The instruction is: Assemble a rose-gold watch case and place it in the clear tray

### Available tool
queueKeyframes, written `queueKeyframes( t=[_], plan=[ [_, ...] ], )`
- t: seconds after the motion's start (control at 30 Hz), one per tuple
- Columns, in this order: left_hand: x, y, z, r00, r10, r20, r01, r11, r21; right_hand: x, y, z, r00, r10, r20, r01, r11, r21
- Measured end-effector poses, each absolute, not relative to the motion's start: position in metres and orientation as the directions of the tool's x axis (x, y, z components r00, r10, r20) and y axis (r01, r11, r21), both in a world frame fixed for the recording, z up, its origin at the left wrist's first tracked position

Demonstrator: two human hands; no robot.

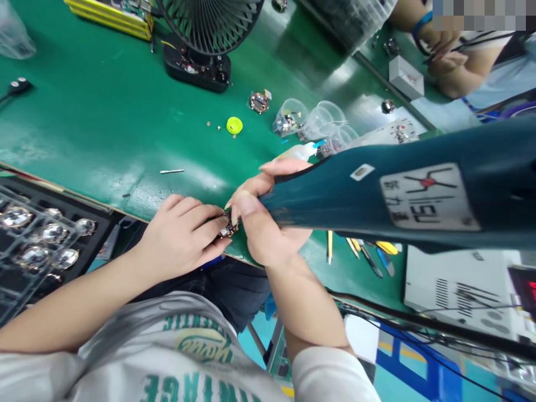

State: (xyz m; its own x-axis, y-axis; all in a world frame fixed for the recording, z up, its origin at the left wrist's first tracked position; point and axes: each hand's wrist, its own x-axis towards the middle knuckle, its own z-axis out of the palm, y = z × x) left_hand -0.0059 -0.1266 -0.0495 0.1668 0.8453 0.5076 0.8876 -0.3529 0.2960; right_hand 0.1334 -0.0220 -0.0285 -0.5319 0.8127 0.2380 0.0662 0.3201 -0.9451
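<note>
My left hand [188, 234] is closed on a small round electronic assembly [228, 228] with a metal rim and tiny parts, at the front edge of the green table. The fingertips of my right hand [268, 223] meet at the right side of that same assembly, pinched against it. A dark teal lamp-like housing [355, 190] with a white label hangs over my right hand and hides part of its fingers. A white bottle with a blue tip [299, 151] lies just beyond my right fingers.
A black fan [199, 70] stands at the back. Beyond my hands are a yellow-green lid [234, 125], another round assembly [259, 103] and plastic cups [288, 116]. A thin metal rod [172, 171] lies left; a tray of round pieces [90, 245], tweezers [371, 261] and a co-worker's hands [446, 50] also show.
</note>
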Motion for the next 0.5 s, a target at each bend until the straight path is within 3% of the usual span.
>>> queueKeyframes(
  t=[0.2, 0.37, 0.5],
  plan=[
    [-0.007, -0.127, -0.051, 0.162, 0.848, 0.504, 0.888, -0.349, 0.301, 0.131, -0.025, -0.020, -0.474, 0.843, 0.255, 0.005, 0.292, -0.956],
    [-0.006, -0.128, -0.051, 0.187, 0.843, 0.504, 0.888, -0.364, 0.280, 0.128, -0.028, -0.008, -0.520, 0.849, 0.090, 0.014, 0.114, -0.993],
    [-0.016, -0.141, -0.066, 0.244, 0.858, 0.452, 0.891, -0.383, 0.245, 0.135, -0.022, 0.006, -0.624, 0.779, 0.053, -0.133, -0.039, -0.990]
  ],
)
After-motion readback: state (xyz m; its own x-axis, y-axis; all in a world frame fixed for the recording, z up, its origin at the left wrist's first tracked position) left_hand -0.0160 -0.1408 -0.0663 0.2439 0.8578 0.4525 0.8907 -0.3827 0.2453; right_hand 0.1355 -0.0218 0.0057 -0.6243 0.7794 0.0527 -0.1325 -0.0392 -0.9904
